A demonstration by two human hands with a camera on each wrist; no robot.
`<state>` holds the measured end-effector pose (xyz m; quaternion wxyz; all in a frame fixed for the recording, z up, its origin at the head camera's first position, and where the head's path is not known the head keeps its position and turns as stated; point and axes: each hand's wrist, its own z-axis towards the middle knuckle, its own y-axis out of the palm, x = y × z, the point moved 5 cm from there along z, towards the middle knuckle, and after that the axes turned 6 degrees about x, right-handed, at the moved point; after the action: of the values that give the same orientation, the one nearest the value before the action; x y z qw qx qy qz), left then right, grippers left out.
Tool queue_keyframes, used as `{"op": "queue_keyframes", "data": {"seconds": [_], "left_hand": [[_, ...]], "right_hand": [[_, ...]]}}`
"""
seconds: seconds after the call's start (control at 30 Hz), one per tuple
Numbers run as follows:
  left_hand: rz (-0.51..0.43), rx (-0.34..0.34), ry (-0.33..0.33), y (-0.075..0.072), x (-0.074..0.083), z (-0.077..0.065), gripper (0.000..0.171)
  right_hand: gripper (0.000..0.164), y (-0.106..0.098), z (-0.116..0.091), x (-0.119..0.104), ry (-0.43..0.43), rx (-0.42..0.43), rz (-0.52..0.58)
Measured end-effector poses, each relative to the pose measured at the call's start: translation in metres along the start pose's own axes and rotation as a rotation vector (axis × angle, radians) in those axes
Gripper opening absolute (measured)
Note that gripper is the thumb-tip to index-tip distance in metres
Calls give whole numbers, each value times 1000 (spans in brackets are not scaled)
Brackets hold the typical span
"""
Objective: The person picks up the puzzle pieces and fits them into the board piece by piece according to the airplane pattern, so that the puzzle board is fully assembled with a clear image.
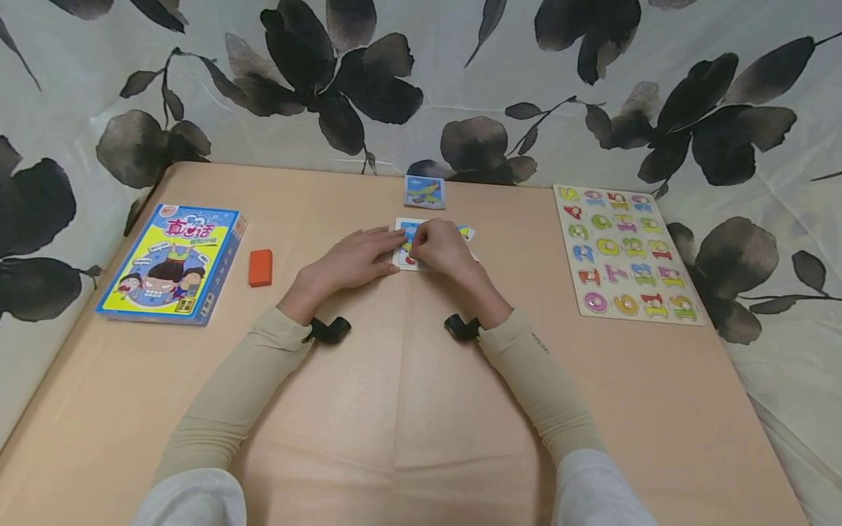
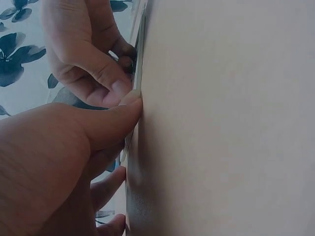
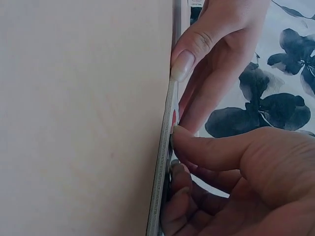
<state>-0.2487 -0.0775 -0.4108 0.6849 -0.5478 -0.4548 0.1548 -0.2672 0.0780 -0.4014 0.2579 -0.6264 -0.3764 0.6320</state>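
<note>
A thin picture card (image 1: 404,257) with a blue and white print lies on the table in front of me, partly covered by both hands. My left hand (image 1: 358,257) rests at its left side with fingers fairly straight, and in the left wrist view the thumb (image 2: 130,101) presses the card's near edge. Over the middle of the card is my right hand (image 1: 442,247), its fingers curled. Thumb and fingertips (image 3: 181,135) pinch a small thin piece at the card's face in the right wrist view; most of that piece is hidden, so I cannot tell its kind.
Just behind stands a small blue picture card (image 1: 424,192) with a yellow figure. A colourful boxed game (image 1: 167,263) lies at the left, an orange block (image 1: 260,268) beside it. At the right is a white board (image 1: 631,252) with several rows of coloured figures. Floral cloth (image 1: 473,80) hangs behind.
</note>
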Motion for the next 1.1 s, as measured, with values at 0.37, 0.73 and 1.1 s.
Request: {"op": "queue_keyframes", "data": {"seconds": [0.37, 0.73, 1.1], "left_hand": [[110, 31, 49, -1, 8, -5, 54], [142, 68, 49, -2, 14, -7, 47], [65, 28, 6, 0, 12, -3, 48]], "right_hand": [[25, -2, -1, 4, 27, 14, -71], [28, -5, -3, 9, -3, -3, -66], [13, -38, -11, 43, 1, -104, 91]]}}
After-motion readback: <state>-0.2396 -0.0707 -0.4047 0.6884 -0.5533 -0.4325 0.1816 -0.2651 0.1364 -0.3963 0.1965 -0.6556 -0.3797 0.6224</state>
